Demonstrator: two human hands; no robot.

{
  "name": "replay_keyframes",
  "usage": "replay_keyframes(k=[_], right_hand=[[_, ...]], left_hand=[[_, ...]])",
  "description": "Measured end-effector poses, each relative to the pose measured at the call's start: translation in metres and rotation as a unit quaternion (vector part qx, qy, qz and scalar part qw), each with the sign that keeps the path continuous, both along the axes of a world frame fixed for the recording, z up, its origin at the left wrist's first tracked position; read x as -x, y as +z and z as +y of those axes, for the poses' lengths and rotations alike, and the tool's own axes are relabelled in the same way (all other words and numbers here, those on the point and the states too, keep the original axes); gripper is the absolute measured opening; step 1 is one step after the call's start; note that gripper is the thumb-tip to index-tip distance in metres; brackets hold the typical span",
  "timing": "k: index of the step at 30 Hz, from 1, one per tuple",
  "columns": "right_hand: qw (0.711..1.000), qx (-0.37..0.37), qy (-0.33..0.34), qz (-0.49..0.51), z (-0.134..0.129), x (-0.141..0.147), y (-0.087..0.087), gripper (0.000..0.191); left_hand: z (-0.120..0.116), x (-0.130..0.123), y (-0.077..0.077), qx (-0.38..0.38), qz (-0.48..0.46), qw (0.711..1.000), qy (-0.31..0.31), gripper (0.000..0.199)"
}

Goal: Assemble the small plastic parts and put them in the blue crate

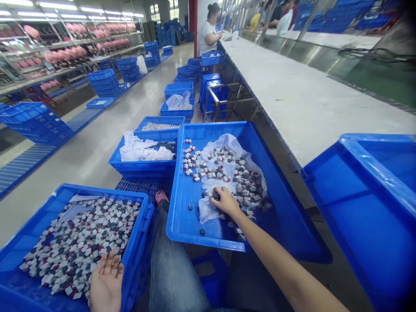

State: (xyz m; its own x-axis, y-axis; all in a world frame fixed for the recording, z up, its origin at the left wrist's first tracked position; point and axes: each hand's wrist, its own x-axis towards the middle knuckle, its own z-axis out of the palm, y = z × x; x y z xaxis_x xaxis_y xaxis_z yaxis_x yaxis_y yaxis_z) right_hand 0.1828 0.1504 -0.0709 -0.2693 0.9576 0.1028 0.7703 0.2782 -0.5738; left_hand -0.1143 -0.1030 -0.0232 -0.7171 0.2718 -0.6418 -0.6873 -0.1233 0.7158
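Note:
A large blue bin (173, 216) stands before me, with small white, dark and red pieces (248, 186) on a crumpled clear plastic bag (208, 210). Over the bag's near left part, my right hand (225, 201) has its fingers closed on a small dark piece (216, 196). To the left, a second blue bin (144, 200) holds a broad layer of similar pieces (94, 234). My left hand (106, 281) is palm up at this bin's near right side, fingers apart, with nothing in it. Two dark pieces lie apart on the big bin's bare floor.
A long white table (292, 91) runs along the right, with an empty-looking blue bin (367, 208) tilted against its near end. More blue bins (146, 164) line the floor ahead. A person (208, 37) is at the table's far end. Racks with pink items stand left.

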Motion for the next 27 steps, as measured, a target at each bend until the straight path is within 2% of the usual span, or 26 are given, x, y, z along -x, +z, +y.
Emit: replay_keyframes(k=[3,6,9,11,13,16,19,22,27], right_hand=[[0.992,-0.009,-0.016,0.127,0.005,0.004,0.010,0.018],[0.966,-0.006,-0.043,0.255,0.004,0.017,0.034,0.023],[0.929,0.002,-0.066,0.364,-0.005,0.039,0.067,0.029],[0.905,-0.001,-0.073,0.420,-0.016,0.055,0.090,0.030],[0.885,-0.008,-0.069,0.461,-0.031,0.070,0.110,0.027],[0.869,-0.028,-0.055,0.492,-0.057,0.085,0.126,0.021],[0.870,-0.071,-0.036,0.487,-0.080,0.092,0.127,0.020],[0.864,-0.082,-0.035,0.495,-0.093,0.095,0.122,0.021],[0.830,-0.016,-0.058,0.555,-0.105,0.094,0.127,0.025]], left_hand=[[0.009,-0.008,0.009,0.001,0.002,1.000,0.001,0.011],[0.026,-0.033,0.023,-0.021,0.044,0.998,-0.050,0.017],[0.049,-0.074,0.042,-0.104,0.080,0.975,-0.179,0.025],[0.069,-0.104,0.056,-0.166,0.087,0.941,-0.281,0.033],[0.093,-0.130,0.070,-0.207,0.063,0.914,-0.345,0.040],[0.126,-0.154,0.086,-0.263,0.000,0.899,-0.349,0.049],[0.143,-0.163,0.094,-0.313,-0.025,0.896,-0.313,0.044],[0.144,-0.165,0.094,-0.319,-0.055,0.904,-0.281,0.033],[0.133,-0.167,0.091,-0.308,-0.125,0.912,-0.240,0.029]])
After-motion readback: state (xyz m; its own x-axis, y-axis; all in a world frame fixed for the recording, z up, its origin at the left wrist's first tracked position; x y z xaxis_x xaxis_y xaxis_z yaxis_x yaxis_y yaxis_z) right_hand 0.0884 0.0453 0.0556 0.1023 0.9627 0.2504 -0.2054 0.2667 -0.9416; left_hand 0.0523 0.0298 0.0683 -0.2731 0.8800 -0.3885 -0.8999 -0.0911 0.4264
